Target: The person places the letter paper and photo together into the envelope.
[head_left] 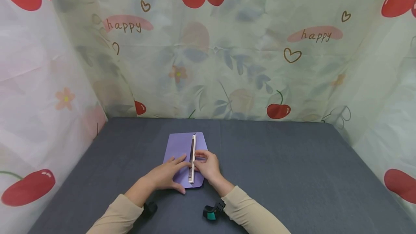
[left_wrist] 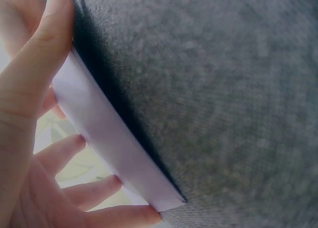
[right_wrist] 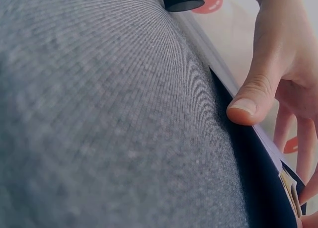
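Note:
A flat purple folder-like case (head_left: pixel 177 145) with rounded right corners lies on the table. A narrow white-edged strip (head_left: pixel 193 147) with a dark gap beside it runs along its right part. My left hand (head_left: pixel 165 172) rests on the case with spread fingers, its index fingertip by the strip and its thumb at the near edge. My right hand (head_left: pixel 208 167) pinches the strip from the right. In the left wrist view, the left hand (left_wrist: pixel 30 118) spans the case's pale edge (left_wrist: pixel 119 138). Beige layers (right_wrist: pixel 288 186) show at the case's edge in the right wrist view.
A dark grey cloth-covered table (head_left: pixel 276 169) spreads around the case. Black wrist devices (head_left: pixel 211 213) sit under both forearms. Printed curtains (head_left: pixel 234 46) with cherries stand at the back and both sides.

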The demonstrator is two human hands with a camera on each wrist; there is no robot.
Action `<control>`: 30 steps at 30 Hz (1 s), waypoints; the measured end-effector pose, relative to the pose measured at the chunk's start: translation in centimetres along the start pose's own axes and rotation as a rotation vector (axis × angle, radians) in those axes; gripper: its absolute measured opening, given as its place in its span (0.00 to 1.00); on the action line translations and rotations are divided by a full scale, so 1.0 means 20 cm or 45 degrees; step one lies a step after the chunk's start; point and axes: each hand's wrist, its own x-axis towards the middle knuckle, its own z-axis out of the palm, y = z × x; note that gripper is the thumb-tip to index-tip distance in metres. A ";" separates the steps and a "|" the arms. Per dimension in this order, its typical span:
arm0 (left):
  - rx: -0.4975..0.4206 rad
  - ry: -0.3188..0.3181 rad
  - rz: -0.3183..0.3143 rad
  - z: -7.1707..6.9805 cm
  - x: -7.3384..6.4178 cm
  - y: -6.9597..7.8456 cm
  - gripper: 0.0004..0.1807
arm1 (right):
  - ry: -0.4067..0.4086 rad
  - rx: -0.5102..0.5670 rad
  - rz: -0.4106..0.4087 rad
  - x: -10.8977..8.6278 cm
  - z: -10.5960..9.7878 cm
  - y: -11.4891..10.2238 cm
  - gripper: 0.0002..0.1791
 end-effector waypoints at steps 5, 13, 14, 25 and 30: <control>0.016 0.001 0.019 0.00 0.00 0.00 0.43 | -0.004 0.002 0.011 0.00 0.00 -0.01 0.19; 0.020 -0.004 0.014 0.00 0.01 -0.01 0.43 | -0.004 0.004 0.020 -0.01 0.01 -0.01 0.18; 0.021 -0.004 0.013 0.00 0.01 -0.01 0.43 | -0.005 0.009 0.021 0.00 0.01 -0.01 0.19; 0.031 0.010 0.035 0.00 0.01 -0.01 0.43 | 0.004 0.024 0.061 0.09 0.04 0.16 0.20; 0.030 0.016 0.050 0.01 0.01 -0.02 0.43 | 0.003 0.004 0.083 0.09 0.04 0.16 0.21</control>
